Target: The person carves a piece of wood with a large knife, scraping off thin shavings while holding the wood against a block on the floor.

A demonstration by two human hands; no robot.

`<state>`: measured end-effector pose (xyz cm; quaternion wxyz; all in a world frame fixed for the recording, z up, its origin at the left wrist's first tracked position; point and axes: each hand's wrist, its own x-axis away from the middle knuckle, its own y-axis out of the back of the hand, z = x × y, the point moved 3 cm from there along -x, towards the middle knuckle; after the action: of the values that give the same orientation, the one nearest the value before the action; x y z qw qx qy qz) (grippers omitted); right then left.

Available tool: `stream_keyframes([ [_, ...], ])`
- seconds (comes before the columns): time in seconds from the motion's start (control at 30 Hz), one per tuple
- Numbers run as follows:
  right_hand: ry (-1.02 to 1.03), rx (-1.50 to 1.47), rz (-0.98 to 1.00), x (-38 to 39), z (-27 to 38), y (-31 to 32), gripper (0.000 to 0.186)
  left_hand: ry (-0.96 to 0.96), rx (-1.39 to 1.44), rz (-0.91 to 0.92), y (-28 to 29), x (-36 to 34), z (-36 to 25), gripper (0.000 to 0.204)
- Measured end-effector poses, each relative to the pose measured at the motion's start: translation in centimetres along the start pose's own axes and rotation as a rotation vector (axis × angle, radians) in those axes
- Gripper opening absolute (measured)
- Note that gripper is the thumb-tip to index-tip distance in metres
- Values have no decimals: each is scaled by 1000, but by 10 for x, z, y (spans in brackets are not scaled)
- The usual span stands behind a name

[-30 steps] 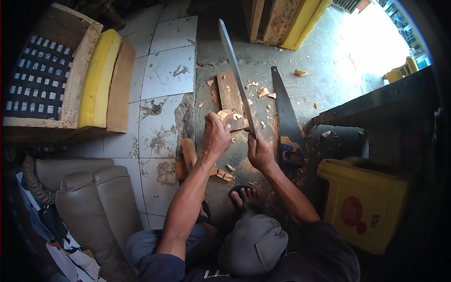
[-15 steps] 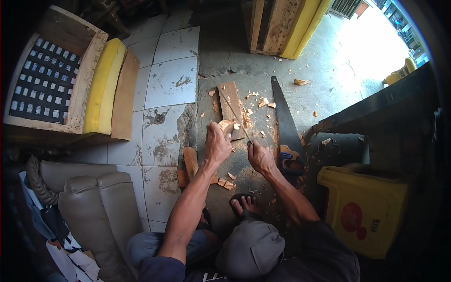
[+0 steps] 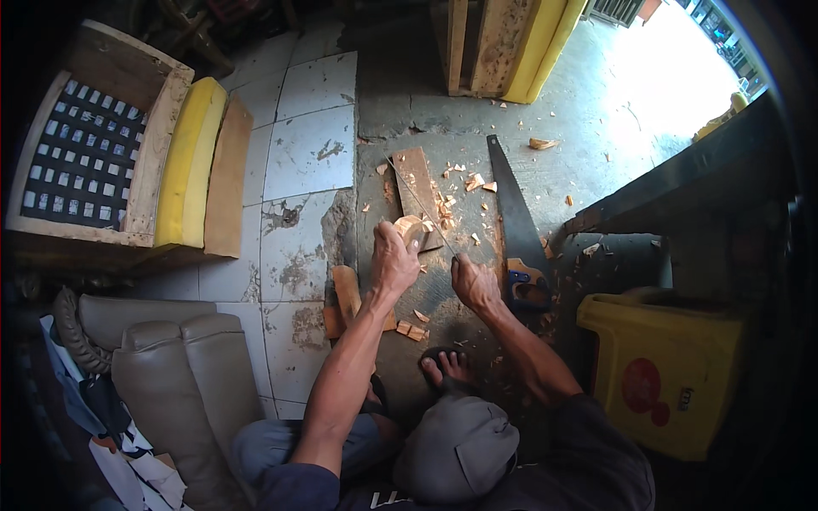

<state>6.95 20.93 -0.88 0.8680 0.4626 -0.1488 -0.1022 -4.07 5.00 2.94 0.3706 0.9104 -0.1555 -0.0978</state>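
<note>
My left hand (image 3: 394, 260) grips a small pale wood piece (image 3: 411, 228) and holds it upright on a flat wooden board (image 3: 416, 179) that lies on the concrete floor. In my right hand (image 3: 473, 285) is the handle of a long thin blade (image 3: 422, 204). The blade shows edge-on and runs up and left across the board, right beside the wood piece. Pale wood chips (image 3: 469, 180) lie scattered around the board.
A hand saw (image 3: 509, 200) lies on the floor just right of my right hand. A short wood block (image 3: 348, 294) sits under my left forearm. My sandalled foot (image 3: 452, 366) is below the hands. A yellow plastic stool (image 3: 673, 375) stands at the right, leather cushions (image 3: 170, 366) at the lower left, and a wooden frame with yellow foam (image 3: 192, 162) at the upper left.
The blade was raised high and showed its broad side. It has come down and now lies low and edge-on by the wood piece. My left hand keeps its hold.
</note>
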Motion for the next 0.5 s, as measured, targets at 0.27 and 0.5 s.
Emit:
stream_keyframes([
  [0.27,28,-93,-62,-10,2,-1,18,13,-4,-6,2,-3,0,47],
  [0.5,-28,-41,-146,0,-16,-6,20,18,-3,-5,1,8,3,44],
])
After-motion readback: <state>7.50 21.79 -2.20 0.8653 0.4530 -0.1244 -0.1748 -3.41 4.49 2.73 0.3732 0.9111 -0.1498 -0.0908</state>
